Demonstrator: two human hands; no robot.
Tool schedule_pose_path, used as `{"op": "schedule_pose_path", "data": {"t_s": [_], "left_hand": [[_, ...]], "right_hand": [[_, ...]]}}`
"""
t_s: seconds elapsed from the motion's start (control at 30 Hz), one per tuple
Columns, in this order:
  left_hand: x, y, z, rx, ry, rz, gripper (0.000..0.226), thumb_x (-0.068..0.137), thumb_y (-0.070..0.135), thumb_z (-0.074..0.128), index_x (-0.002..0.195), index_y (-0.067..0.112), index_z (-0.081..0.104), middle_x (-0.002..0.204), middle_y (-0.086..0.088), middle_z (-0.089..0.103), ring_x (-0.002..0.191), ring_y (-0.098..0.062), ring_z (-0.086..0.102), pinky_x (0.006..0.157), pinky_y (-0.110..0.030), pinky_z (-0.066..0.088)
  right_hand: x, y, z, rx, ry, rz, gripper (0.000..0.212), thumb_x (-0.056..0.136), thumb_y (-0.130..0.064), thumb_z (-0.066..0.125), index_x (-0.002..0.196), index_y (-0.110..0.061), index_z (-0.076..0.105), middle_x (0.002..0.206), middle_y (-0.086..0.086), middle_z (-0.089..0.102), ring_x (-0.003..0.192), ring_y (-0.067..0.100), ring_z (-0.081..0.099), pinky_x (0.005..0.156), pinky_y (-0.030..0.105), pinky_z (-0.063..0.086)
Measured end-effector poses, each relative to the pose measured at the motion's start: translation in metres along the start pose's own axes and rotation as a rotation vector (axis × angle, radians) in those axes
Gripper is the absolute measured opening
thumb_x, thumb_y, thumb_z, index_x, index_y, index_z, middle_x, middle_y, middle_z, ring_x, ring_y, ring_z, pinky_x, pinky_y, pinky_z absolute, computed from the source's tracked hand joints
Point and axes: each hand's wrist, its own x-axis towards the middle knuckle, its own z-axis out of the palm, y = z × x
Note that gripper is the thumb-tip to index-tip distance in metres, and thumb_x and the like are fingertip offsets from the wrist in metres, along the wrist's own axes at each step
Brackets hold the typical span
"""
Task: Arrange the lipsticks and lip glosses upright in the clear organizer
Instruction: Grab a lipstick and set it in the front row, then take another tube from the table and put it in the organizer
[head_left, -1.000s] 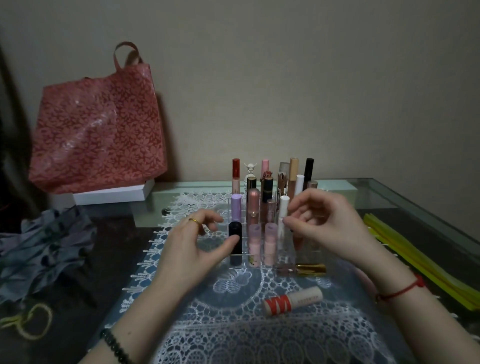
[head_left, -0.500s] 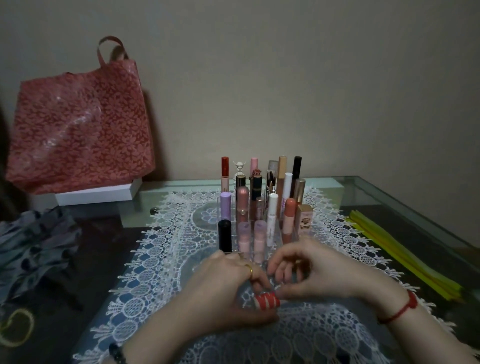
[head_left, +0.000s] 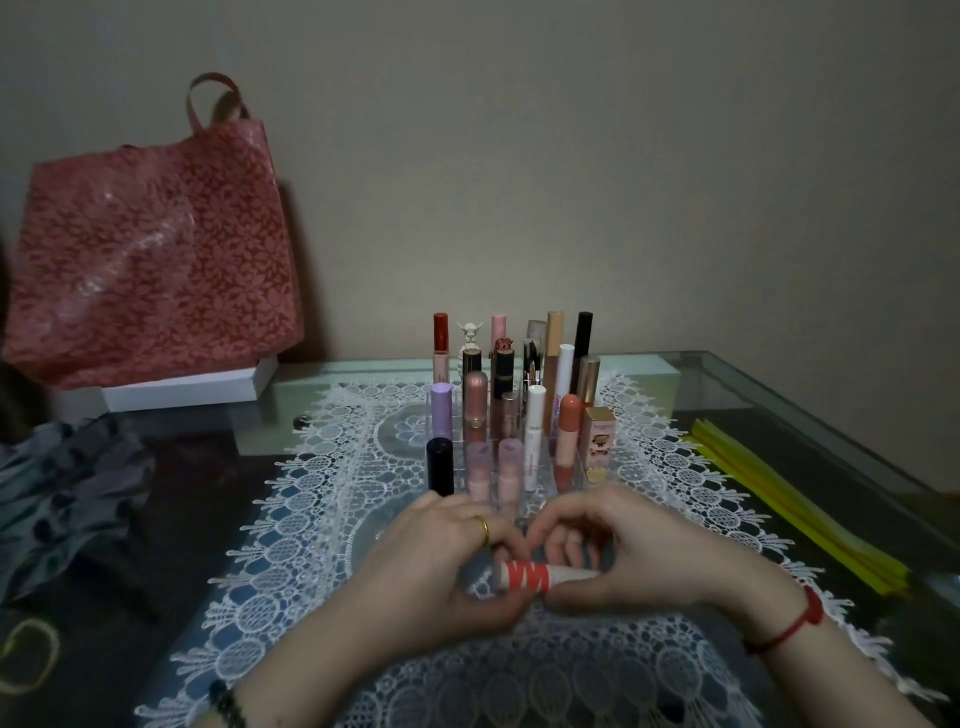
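Both hands are on one item here. The left hand curls round the red-banded end of the striped tube, and the right hand pinches its pale end. The tube lies sideways, held just above the lace mat and right in front of the clear organizer. Behind the knuckles, the job looks nearly done. Rows of lipsticks and glosses stand upright in their slots, with a black lipstick at the front left corner. What is left, by the look of it, is tipping this tube upright and finding it a free slot. The hands hide the organizer's front edge, so any other stragglers cannot be ruled out.
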Motion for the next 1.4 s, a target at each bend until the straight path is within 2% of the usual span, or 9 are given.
{"op": "schedule_pose_path", "data": {"t_s": [0.1,0.2,0.4,0.5,0.6,0.8,0.97,1.27,1.4], "left_hand": [[0.001,0.001,-0.004,-0.109,0.108,-0.013,0.026,0.068,0.059,0.057,0.089,0.043,0.060,0.077,0.030,0.055,0.075,0.003,0.049,0.073,-0.031,0.045],[0.002,0.002,-0.008,-0.170,0.262,0.006,0.030,0.070,0.056,0.059,0.097,0.043,0.055,0.079,0.026,0.058,0.076,-0.004,0.054,0.068,-0.035,0.048],[0.006,-0.005,-0.015,-0.206,0.551,0.001,0.043,0.069,0.043,0.063,0.109,0.038,0.051,0.099,0.028,0.054,0.091,0.006,0.051,0.081,-0.025,0.044],[0.006,-0.013,-0.017,-0.255,0.606,-0.084,0.054,0.063,0.049,0.069,0.112,0.043,0.047,0.112,0.016,0.054,0.106,-0.003,0.049,0.093,-0.030,0.041],[0.007,-0.018,-0.017,-0.296,0.596,-0.236,0.072,0.054,0.057,0.069,0.118,0.054,0.035,0.131,0.005,0.044,0.124,-0.011,0.040,0.106,-0.030,0.029],[0.005,-0.027,-0.011,-0.341,0.428,-0.455,0.108,0.042,0.062,0.064,0.132,0.051,0.005,0.152,0.011,0.014,0.135,-0.002,0.014,0.113,-0.032,0.015],[0.003,-0.032,-0.007,-0.428,0.313,-0.535,0.121,0.036,0.069,0.062,0.140,0.045,0.005,0.150,0.012,0.021,0.129,-0.002,0.021,0.108,-0.034,0.021],[-0.002,-0.038,0.001,-0.479,0.216,-0.555,0.105,0.043,0.066,0.066,0.137,0.042,0.024,0.136,0.011,0.043,0.114,-0.001,0.038,0.101,-0.032,0.035],[-0.002,-0.043,0.004,-0.527,0.227,-0.558,0.090,0.051,0.057,0.072,0.131,0.045,0.033,0.119,0.024,0.046,0.112,0.001,0.044,0.101,-0.033,0.036]], "right_hand": [[-0.001,-0.002,-0.001,0.063,0.039,-0.024,0.017,0.074,-0.016,0.071,0.088,-0.024,0.064,0.070,-0.009,0.054,0.058,-0.003,0.045,0.053,0.012,0.039],[-0.002,-0.004,-0.004,0.073,0.114,-0.086,0.015,0.075,-0.020,0.070,0.088,-0.027,0.065,0.073,-0.007,0.055,0.062,0.002,0.047,0.058,0.021,0.042],[-0.001,-0.002,-0.011,0.199,0.330,-0.205,0.023,0.073,-0.013,0.070,0.089,-0.028,0.064,0.077,-0.014,0.061,0.064,0.001,0.053,0.062,0.019,0.048],[0.001,-0.001,-0.014,0.273,0.477,-0.248,0.028,0.074,-0.002,0.068,0.089,-0.025,0.063,0.079,-0.009,0.063,0.068,0.004,0.056,0.065,0.020,0.051],[0.006,-0.001,-0.015,0.303,0.591,-0.272,0.028,0.074,0.001,0.067,0.091,-0.021,0.060,0.080,-0.003,0.062,0.070,0.008,0.056,0.065,0.019,0.051],[0.017,-0.004,-0.017,0.348,0.739,-0.321,0.038,0.077,0.001,0.065,0.097,-0.030,0.056,0.080,0.009,0.060,0.064,0.010,0.052,0.056,0.013,0.046],[0.026,-0.003,-0.018,0.315,0.776,-0.321,0.046,0.078,-0.002,0.066,0.105,-0.038,0.053,0.083,0.012,0.060,0.064,0.011,0.053,0.060,0.018,0.048],[0.032,0.006,-0.011,0.130,0.809,-0.278,0.049,0.076,-0.005,0.067,0.101,-0.044,0.051,0.088,-0.009,0.062,0.073,0.001,0.059,0.067,0.012,0.051],[0.033,0.009,-0.007,0.092,0.794,-0.278,0.049,0.076,-0.007,0.068,0.101,-0.045,0.051,0.090,-0.011,0.062,0.075,0.003,0.060,0.069,0.013,0.052]]}}
